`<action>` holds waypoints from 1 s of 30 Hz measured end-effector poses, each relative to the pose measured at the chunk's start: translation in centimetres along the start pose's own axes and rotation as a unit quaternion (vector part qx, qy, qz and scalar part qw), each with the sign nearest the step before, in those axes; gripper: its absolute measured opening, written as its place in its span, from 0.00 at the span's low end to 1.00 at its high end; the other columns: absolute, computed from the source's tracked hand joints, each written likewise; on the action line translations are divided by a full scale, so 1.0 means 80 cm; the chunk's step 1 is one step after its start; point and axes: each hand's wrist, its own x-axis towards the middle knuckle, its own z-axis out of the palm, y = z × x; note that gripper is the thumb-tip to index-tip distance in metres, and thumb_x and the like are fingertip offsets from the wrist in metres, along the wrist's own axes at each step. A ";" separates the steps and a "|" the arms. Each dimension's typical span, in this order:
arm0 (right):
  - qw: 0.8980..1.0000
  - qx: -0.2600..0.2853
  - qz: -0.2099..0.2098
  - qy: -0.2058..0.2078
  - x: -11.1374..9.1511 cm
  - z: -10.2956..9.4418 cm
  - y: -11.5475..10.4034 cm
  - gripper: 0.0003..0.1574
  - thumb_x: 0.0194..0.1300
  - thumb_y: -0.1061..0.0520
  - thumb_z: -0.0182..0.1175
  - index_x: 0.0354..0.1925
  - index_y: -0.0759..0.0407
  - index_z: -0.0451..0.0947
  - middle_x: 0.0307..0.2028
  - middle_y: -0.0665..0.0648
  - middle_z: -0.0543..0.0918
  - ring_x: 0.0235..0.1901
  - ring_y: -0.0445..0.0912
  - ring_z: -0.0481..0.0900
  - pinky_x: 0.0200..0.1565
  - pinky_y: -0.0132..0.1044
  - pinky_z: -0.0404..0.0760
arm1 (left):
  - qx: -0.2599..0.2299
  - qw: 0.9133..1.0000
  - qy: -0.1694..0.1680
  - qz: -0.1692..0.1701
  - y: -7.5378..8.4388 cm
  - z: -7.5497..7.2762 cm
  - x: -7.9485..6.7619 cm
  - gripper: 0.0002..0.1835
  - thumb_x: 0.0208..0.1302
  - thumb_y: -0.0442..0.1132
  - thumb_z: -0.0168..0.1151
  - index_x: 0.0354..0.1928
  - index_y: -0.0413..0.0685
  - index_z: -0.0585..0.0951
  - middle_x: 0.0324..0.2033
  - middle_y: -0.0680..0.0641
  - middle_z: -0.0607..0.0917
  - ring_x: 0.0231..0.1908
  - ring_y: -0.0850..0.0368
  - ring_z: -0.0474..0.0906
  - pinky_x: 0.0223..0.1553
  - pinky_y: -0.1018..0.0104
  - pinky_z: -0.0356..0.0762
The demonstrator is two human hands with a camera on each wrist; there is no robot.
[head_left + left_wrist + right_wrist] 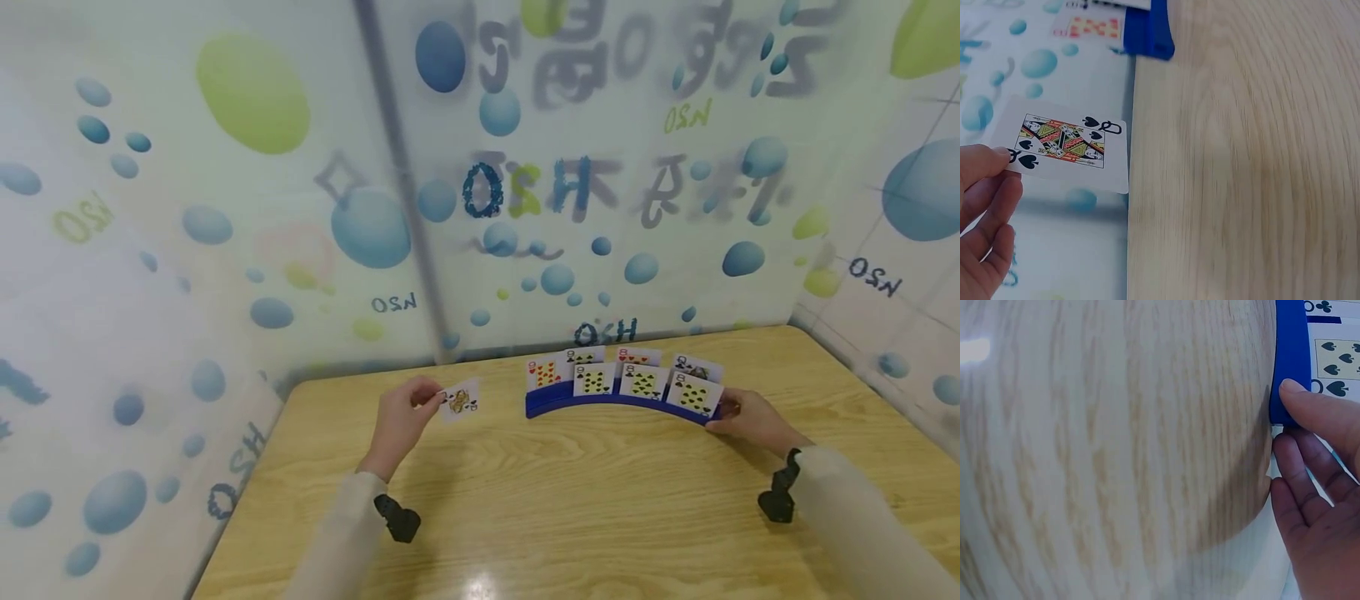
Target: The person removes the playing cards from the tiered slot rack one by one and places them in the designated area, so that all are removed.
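We see the left hand (405, 417) pinching the queen of spades (460, 400) between thumb and forefinger at its left corner; the card is held face toward us over the far left part of the wooden table (525, 508), to the left of the blue card holder (550, 402) and apart from it; we see the right hand (753, 423) gripping the right end of that holder, its thumb pressed on the near side and its fingers curled at the end. The curved holder stands toward the far side of the table; in its near row we count three black-suited cards (642, 382), the rightmost a spade; behind them we find four more cards (543, 372), two of them red. Each wrist wears a black band (397, 517) beside a pale sleeve (341, 533); beyond the table we see a wall (300, 196) with blue and green spots.
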 end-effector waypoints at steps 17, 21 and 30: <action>1.000 0.004 0.000 -0.004 -0.003 0.000 -0.003 0.34 0.55 0.60 0.65 0.51 0.83 0.64 0.37 0.66 0.78 0.37 0.53 0.76 0.39 0.45 0.75 | 0.096 0.994 -0.004 -0.054 -0.071 -0.101 -0.004 0.09 0.63 0.38 0.58 0.40 0.39 0.80 0.36 0.40 0.83 0.37 0.46 0.78 0.39 0.51 0.74; 1.000 0.005 0.000 -0.003 -0.002 0.000 0.000 0.35 0.55 0.60 0.65 0.52 0.82 0.63 0.38 0.66 0.78 0.37 0.53 0.76 0.39 0.45 0.75 | 0.099 0.993 -0.016 -0.066 -0.084 -0.125 -0.003 0.11 0.64 0.37 0.57 0.42 0.35 0.79 0.38 0.37 0.82 0.40 0.43 0.77 0.42 0.50 0.72; 1.000 0.002 -0.006 0.005 -0.001 0.003 0.005 0.34 0.55 0.60 0.65 0.52 0.81 0.64 0.38 0.66 0.78 0.37 0.53 0.76 0.40 0.45 0.75 | 0.162 0.984 -0.044 -0.056 -0.103 -0.173 -0.002 0.11 0.61 0.36 0.59 0.41 0.33 0.79 0.37 0.35 0.82 0.39 0.39 0.77 0.40 0.47 0.72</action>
